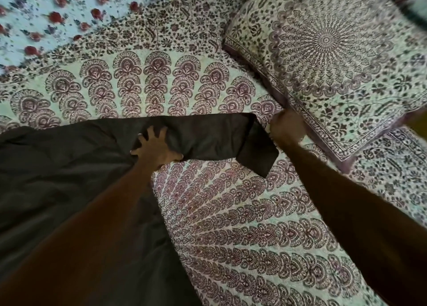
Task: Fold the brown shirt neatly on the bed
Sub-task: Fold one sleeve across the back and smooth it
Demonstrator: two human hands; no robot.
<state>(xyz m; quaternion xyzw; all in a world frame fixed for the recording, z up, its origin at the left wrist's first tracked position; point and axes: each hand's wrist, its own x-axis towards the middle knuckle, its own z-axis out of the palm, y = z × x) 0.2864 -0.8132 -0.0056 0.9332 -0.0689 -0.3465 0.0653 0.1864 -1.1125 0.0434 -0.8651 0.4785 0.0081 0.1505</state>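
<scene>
The brown shirt (69, 167) lay on the bed (231, 224), its body under and left of the left hand (154, 148), one sleeve (208, 139) reaching from that hand to the right hand (287, 127). The left hand pressed the cloth, fingers spread. The right hand, blurred, was curled at the sleeve's end; whether it pinched cloth I could not tell. A pillow (335, 63) lay just beyond it

Bed (231, 213): covered with a printed sheet (143, 79).
Shirt (57, 167): spread at left, sleeve reaching toward pillow.
Pillow (335, 63): upper right, matching print.
Floral cloth (46, 16): far left.
</scene>
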